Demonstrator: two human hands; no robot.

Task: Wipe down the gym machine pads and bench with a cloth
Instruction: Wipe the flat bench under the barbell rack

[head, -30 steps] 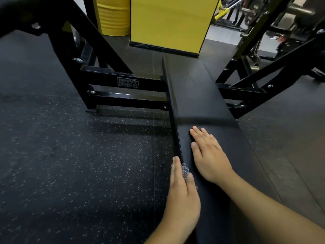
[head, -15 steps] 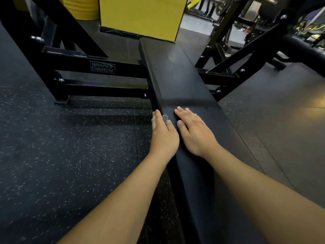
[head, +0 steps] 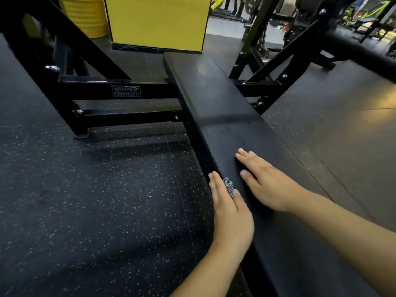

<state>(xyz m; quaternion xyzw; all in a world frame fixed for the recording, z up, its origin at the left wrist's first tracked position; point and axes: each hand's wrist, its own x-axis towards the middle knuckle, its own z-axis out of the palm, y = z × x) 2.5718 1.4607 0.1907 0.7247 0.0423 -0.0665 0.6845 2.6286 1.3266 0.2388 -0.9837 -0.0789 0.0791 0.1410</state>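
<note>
A long black padded bench runs from the lower right away toward the top centre. My left hand lies with straight fingers against the bench's left side edge and presses a small checked cloth there. Only a bit of the cloth shows, between thumb and forefinger. My right hand rests flat, palm down, on the top of the bench, just ahead of the left hand and to its right.
A black steel machine frame crosses under the bench at mid-left and right. A yellow box and a yellow barrel stand beyond the bench's far end. A black padded bar juts in at the upper right. Speckled rubber floor lies to the left.
My left hand slid the cloth forward along the bench's side edge until level with the right hand, then drew back toward me. The right hand stayed flat on top.
</note>
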